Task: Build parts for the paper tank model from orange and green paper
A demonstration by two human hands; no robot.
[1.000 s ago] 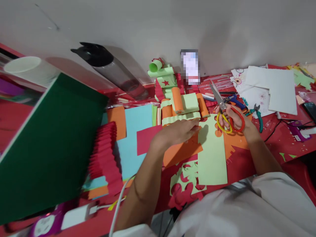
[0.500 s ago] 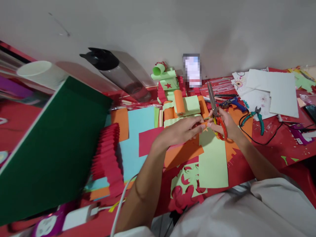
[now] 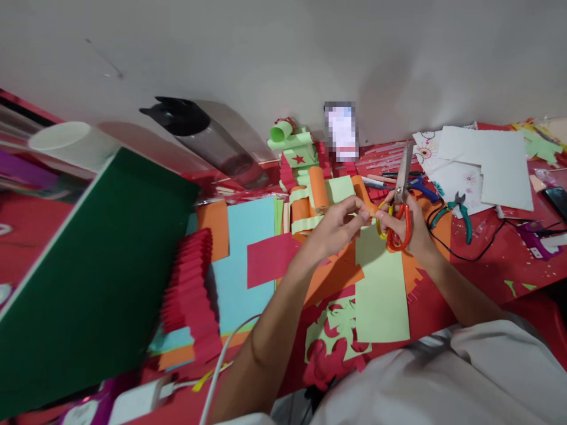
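Observation:
My right hand (image 3: 416, 233) is closed around scissors (image 3: 403, 174) with red and yellow handles, their blades pointing up and away from me. Its thumb and fingertips also touch a small piece of orange paper (image 3: 372, 210). On the other side, my left hand (image 3: 340, 227) pinches the same piece between thumb and forefinger. Just behind the hands stands a paper model of orange rolls (image 3: 318, 190) and light green rolls (image 3: 296, 140), with a red star on one side. A light green sheet (image 3: 383, 289) lies beneath the hands, beside orange paper (image 3: 330, 282).
To the left stand a green board (image 3: 101, 283), a pleated red paper strip (image 3: 195, 301) and a bottle (image 3: 221, 147). A phone (image 3: 342, 133) leans on the wall. Pliers (image 3: 463, 215), a glue gun (image 3: 425, 190) and white sheets (image 3: 505, 171) lie right. A white cable (image 3: 221, 360) runs near my left arm.
The scissors have turned in my right hand, so the blades now lean right instead of left. My left fingers are more curled and raised, still at the orange paper.

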